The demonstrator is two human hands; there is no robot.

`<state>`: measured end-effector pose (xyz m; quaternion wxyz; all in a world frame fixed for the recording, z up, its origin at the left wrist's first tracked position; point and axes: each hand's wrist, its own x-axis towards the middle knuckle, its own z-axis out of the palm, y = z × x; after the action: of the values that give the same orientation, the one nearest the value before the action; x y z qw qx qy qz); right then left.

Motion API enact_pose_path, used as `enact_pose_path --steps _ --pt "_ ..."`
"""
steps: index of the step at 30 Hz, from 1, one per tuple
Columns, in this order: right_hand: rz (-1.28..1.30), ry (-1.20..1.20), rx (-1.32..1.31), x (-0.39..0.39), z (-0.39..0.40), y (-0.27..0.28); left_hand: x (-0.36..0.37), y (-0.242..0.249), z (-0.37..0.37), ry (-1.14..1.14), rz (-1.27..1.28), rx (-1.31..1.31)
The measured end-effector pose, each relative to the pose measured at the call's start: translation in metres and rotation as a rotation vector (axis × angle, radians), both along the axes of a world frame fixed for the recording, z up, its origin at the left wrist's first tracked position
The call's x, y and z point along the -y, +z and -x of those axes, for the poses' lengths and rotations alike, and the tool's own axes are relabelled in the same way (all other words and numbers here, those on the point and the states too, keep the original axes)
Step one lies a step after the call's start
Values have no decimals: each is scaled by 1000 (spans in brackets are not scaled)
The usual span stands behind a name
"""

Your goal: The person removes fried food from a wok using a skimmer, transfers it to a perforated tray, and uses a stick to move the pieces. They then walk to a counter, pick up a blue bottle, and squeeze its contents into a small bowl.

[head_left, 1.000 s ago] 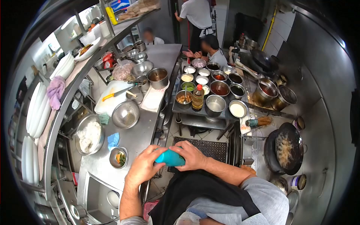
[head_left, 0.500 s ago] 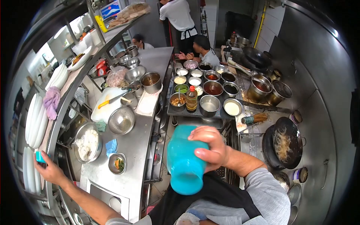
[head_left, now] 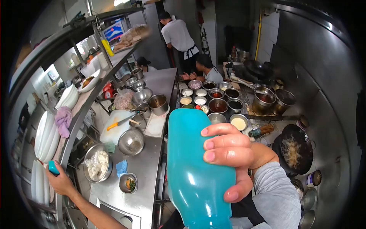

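My right hand [head_left: 228, 160] is wrapped round the side of a large teal bottle [head_left: 196, 160], which is close in front of the camera with its neck pointing down. At the far left, beside stacked white plates [head_left: 45, 141], my left hand [head_left: 60, 179] grips a small teal cap [head_left: 53, 167]. Below the bottle's base line, its mouth is cut off by the frame edge. On the steel counter left of the bottle are a small bowl of chopped food [head_left: 128, 183] and a blue cloth [head_left: 122, 167].
Bowls of sauces [head_left: 218, 105] stand beyond the bottle. A wok of frothing oil [head_left: 292, 150] is at right. A knife [head_left: 118, 123] lies on a white board [head_left: 114, 131]. A steel shelf overhangs the left. Several people [head_left: 181, 36] are at the back.
The teal bottle has come nearer the camera and looks larger, its neck now lower. My left hand with the cap appears slightly further right and lower, as the whole view has shifted.
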<state>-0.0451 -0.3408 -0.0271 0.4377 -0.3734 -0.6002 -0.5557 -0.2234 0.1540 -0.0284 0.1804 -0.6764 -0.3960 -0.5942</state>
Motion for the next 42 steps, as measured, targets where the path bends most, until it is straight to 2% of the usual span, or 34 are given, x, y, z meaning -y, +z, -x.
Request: enact_pose_path --steps 15,19,42 --pt "-99 -29 229 -7 4 63 9 2 4 -108 121 23" --pt "-180 -36 294 -12 4 75 11 2 4 -131 70 43" --pt "-247 -23 429 -23 7 115 18 4 5 -179 45 53"
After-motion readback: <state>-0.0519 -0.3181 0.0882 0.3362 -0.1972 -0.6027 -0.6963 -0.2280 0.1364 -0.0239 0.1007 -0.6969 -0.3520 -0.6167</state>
